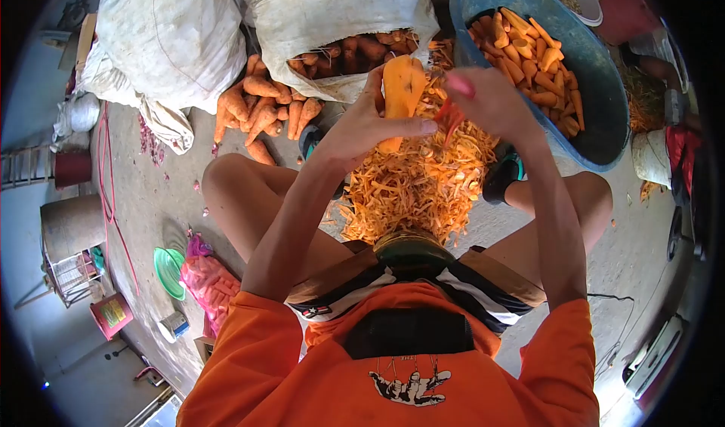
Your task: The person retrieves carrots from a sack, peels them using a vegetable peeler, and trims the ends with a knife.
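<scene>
In the head view, my left hand (361, 131) is closed around a thick peeled carrot (402, 87), held upright with a few dark spots on its side. My right hand (495, 104) is closed on a red peeler (451, 117), blurred and just to the right of the carrot. Beneath both hands lies a big heap of orange carrot peelings (411, 189), spread between my feet. An open white sack (340, 12) of unpeeled carrots lies beyond my left hand, with loose unpeeled carrots (260, 106) on the floor at its left.
A blue tub (604, 102) with many peeled carrots (536, 64) stands at the right. Another full white sack (170, 34) is at the upper left. A pink bag (208, 280), a green basin (168, 272) and a pink bucket (111, 315) are at the left. Another person's arm (661, 68) shows at the far right.
</scene>
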The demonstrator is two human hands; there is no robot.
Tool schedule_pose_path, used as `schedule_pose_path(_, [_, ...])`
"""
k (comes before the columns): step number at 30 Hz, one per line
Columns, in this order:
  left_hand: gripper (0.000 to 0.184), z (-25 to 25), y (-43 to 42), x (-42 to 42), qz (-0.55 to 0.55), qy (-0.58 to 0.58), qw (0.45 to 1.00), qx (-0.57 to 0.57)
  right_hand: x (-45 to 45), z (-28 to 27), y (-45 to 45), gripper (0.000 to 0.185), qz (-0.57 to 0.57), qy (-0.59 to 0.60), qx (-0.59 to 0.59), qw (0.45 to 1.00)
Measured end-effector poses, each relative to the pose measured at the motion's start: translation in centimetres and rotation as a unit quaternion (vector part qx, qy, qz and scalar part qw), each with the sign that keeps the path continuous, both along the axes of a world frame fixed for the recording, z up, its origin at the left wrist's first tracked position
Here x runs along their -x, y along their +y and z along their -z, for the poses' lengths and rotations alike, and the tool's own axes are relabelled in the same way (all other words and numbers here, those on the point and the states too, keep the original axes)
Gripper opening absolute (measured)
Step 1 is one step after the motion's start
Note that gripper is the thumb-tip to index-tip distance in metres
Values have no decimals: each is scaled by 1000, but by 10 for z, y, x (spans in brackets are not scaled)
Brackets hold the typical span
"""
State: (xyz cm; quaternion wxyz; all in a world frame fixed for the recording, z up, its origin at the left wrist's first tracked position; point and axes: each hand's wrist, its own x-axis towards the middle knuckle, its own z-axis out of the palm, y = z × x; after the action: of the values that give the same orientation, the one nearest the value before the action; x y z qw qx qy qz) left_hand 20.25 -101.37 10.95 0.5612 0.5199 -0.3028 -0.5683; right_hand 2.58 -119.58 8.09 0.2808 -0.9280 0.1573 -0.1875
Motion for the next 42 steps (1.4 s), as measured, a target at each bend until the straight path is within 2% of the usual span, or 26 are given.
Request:
schedule_pose_path(1, [115,0,0,-2,-5,12,1000,-3,-4,-6,13,21,-1,-2,-3,1000])
schedule_pose_path(3, [114,4,0,-4,-6,-1,1000,4,-11,-16,33,21,-76,81,-54,992])
schedule_pose_path(11, [108,15,4,-6,-14,-57,998,26,-17,0,36,21,-67,99,-50,992])
schedule_pose_path(13, [103,16,7,-6,-7,-78,997,2,-21,12,33,21,-8,86,20,996])
schedule_pose_path(17, [99,17,5,-6,2,-68,998,-14,-24,25,21,18,47,79,56,994])
schedule_pose_path(19, [99,16,1,-7,6,-57,996,-62,-27,32,16,17,134,132,73,979])
schedule_pose_path(20, [99,13,5,-4,4,-57,997,-60,-26,45,-2,17,133,131,75,979])
schedule_pose_path(22, [98,3,14,2,126,-56,989,-48,-11,77,-49,24,236,213,18,948])
schedule_pose_path(23, [98,5,11,1,132,-58,988,-48,-5,68,-54,24,242,212,16,947])
schedule_pose_path(25, [100,9,11,2,74,-90,993,-25,0,35,-65,34,200,257,40,945])
schedule_pose_path(26, [101,7,11,-1,31,-40,998,-24,-1,27,-59,34,193,258,43,946])
schedule_pose_path(28, [101,8,11,-14,17,-38,999,-24,-3,11,-30,32,137,108,42,984])
schedule_pose_path(29, [100,9,10,-19,16,-36,999,-27,-5,1,-17,32,133,107,42,984])
schedule_pose_path(31, [100,14,10,-22,10,-55,998,-8,-10,-17,12,30,-30,85,-54,994])
schedule_pose_path(34, [107,5,9,-17,-9,-54,999,2,-14,-18,40,26,-85,90,-61,990])
schedule_pose_path(41, [104,7,10,-14,-27,-106,994,27,-20,-5,50,20,-53,75,-39,995])
schedule_pose_path(42, [101,8,10,-15,-16,-105,994,2,-22,0,49,18,-27,67,-5,997])
